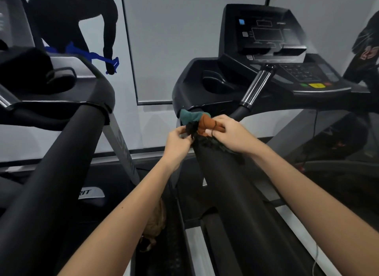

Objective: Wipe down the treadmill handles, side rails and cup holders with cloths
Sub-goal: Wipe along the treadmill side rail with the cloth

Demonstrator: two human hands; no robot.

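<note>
A bundle of cloth (200, 121), teal, orange and dark with frayed threads, lies on the upper end of the thick black side handrail (231, 193) of the treadmill in front of me. My left hand (178, 139) pinches the dark frayed edge of the cloth at the rail's left side. Over the orange part, my right hand (229, 132) holds the cloth with curled fingers against the rail's top. Just beyond, a cup holder (215, 83) sits in the black console, and a chrome grip handle (257, 87) slants up toward the keypad.
The console screen (266, 33) and button panel (307, 76) stand behind the rail. A second treadmill's black handrail (51, 173) runs along my left. A grey wall with a dark figure graphic is behind. A brown object (155, 220) lies low between the machines.
</note>
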